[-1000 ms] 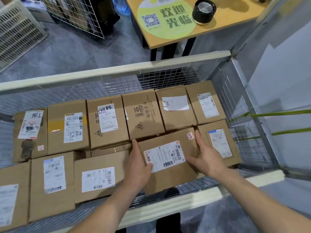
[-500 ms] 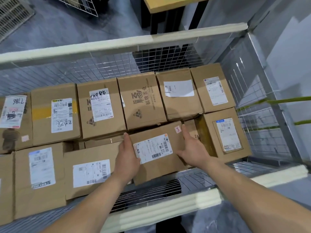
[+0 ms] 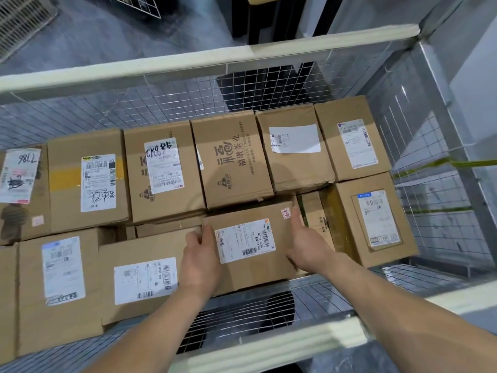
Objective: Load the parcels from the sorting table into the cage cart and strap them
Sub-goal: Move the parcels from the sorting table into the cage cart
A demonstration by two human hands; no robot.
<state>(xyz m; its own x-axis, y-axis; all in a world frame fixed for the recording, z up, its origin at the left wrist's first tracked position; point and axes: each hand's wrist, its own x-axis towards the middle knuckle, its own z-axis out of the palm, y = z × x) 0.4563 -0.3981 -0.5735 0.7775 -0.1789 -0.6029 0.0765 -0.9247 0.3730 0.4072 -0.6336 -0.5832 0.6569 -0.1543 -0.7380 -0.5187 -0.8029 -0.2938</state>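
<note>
loading looks mostly done: two rows of boxes (image 3: 164,173) already fill the cage cart (image 3: 215,59), and the parcel (image 3: 255,275) i'm seating sits in the near row's gap, touching the back row. my left grip (image 3: 200,261) wraps its left edge and my right grip (image 3: 309,246) clamps the right edge, thumb on top. strapping is still to do — a green strap (image 3: 457,162) shows by the right mesh. since the earlier frame the parcel has slid further in and squared up.

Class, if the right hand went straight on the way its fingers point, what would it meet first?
Probably the white-labelled back-row box, just past the parcel that the right hand holds; depth unclear.
</note>
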